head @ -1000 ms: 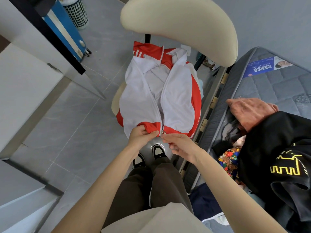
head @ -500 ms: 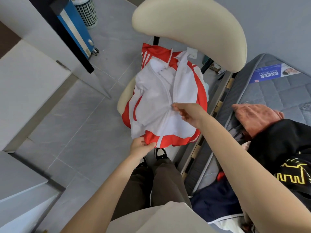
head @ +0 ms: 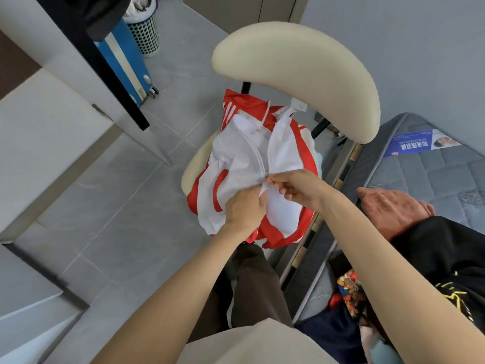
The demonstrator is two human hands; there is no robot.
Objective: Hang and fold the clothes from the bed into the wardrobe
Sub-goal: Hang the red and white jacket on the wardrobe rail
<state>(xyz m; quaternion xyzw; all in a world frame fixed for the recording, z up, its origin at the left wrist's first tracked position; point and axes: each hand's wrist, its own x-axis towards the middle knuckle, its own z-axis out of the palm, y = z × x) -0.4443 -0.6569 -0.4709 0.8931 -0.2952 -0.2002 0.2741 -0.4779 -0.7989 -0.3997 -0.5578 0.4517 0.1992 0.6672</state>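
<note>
Jacket, red and white, lies on the chair seat; left hand fingers clutch its white front, right hand fingers pinch the zip just beside them

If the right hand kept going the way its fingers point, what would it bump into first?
Probably the jacket itself. The right hand pinches at the zip and points across the white front, so more white cloth comes first. The left hand grips close beside that line; depth is unclear.
</note>
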